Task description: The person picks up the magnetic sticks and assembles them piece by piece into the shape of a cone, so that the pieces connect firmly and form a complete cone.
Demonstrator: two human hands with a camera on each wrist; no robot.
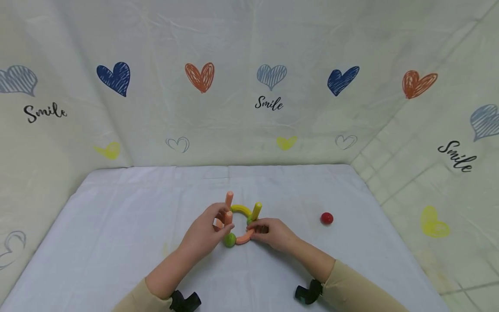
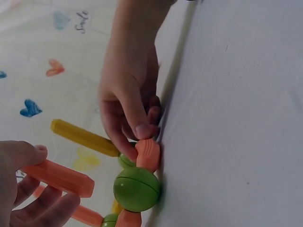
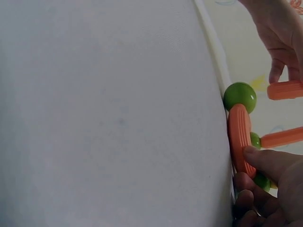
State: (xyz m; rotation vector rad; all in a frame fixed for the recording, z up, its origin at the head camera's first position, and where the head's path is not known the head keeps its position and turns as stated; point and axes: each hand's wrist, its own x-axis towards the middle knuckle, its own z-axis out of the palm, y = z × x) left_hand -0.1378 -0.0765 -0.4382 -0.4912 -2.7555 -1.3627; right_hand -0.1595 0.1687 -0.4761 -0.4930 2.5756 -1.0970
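A ring of curved pieces joined by green balls lies on the table. My left hand (image 1: 202, 232) pinches a straight salmon-orange stick (image 2: 59, 178), held apart from the near green ball (image 2: 137, 189) and above it. At the ring's right side, my right hand (image 1: 274, 234) pinches the end of a curved orange piece (image 3: 239, 137), which runs to that near ball. A yellow stick (image 1: 256, 211) stands up from the green ball by my right fingertips. Behind my left hand, another orange stick (image 1: 229, 198) rises from the ring. A yellow curved piece (image 1: 241, 209) forms the far side.
A red ball (image 1: 326, 218) sits apart on the white tablecloth (image 1: 117, 242), to the right of the ring. Behind the table hangs a pale sheet (image 1: 234, 121) printed with hearts and "Smile". Black wrist mounts (image 1: 309, 292) show at both sleeves.
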